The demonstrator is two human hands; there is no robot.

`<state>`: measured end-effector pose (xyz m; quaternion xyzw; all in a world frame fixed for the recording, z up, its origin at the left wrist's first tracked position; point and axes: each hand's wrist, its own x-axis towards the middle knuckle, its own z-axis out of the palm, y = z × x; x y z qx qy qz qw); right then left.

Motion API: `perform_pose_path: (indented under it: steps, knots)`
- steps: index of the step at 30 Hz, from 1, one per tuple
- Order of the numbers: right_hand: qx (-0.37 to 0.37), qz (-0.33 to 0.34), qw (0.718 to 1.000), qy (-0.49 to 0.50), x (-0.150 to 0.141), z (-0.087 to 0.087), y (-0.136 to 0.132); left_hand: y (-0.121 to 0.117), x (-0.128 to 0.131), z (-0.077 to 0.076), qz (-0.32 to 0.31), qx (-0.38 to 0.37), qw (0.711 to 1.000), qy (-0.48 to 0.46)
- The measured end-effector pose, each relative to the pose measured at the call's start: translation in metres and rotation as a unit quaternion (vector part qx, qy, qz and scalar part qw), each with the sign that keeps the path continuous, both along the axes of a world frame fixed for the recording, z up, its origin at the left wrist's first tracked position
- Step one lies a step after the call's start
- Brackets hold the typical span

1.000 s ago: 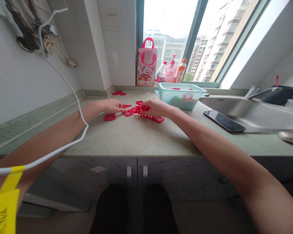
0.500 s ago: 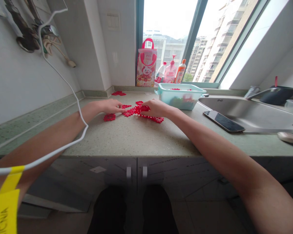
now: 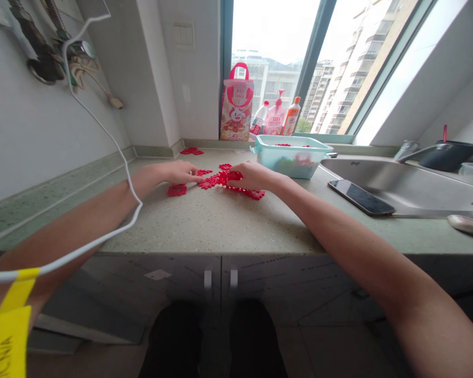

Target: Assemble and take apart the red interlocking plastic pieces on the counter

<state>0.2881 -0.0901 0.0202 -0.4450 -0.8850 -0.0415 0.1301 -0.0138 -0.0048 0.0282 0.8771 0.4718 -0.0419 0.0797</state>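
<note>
On the countertop, a cluster of flat red openwork plastic pieces lies joined or overlapping between my hands. My left hand has its fingertips at the cluster's left edge, apparently pinching it. From the right, my right hand is closed on a red piece at the cluster's middle, its fingers partly covering that piece. A strip of red pieces reaches out below the right hand. Near my left wrist a loose red piece rests flat, and another red piece lies farther back by the wall.
A light-blue plastic bin holding pieces stands behind my right hand. At the right are a phone and a steel sink. A pink bag and bottles line the window. A white cable crosses over my left forearm.
Both hands keep almost the same place and grip on the red pieces. The whole view has shifted very slightly.
</note>
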Motion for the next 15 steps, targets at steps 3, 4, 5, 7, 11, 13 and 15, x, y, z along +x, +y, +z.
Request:
perform_pose_path:
  steps: [3, 4, 5, 7, 11, 13, 15]
  knots:
    - [-0.002, -0.001, 1.000, -0.002, 0.0002, -0.0001, 0.0007, -0.0061, 0.0023, 0.0025, 0.005, -0.003, 1.000, -0.004]
    - [-0.004, -0.001, 1.000, -0.002, 0.0002, 0.0001, 0.0007, -0.0079, 0.0035, 0.0035, 0.006, 0.002, 1.000, -0.003]
    - [-0.005, -0.001, 1.000, -0.002, 0.0002, 0.0003, 0.0007, -0.0091, 0.0047, 0.0044, 0.006, 0.007, 1.000, 0.000]
    - [-0.005, 0.001, 1.000, -0.002, 0.0002, 0.0007, 0.0004, -0.0099, 0.0067, 0.0055, 0.004, 0.019, 1.000, 0.007]
    - [-0.004, 0.001, 1.000, 0.002, 0.0006, 0.0001, 0.0006, -0.0085, 0.0085, 0.0060, -0.001, 0.028, 0.999, 0.018]
    - [-0.004, 0.001, 1.000, 0.005, 0.0010, -0.0006, 0.0014, -0.0092, 0.0086, 0.0063, 0.002, 0.029, 0.999, 0.017]
    - [-0.004, 0.005, 1.000, 0.005, 0.0014, -0.0011, 0.0022, -0.0113, 0.0085, 0.0070, 0.009, 0.023, 1.000, 0.014]
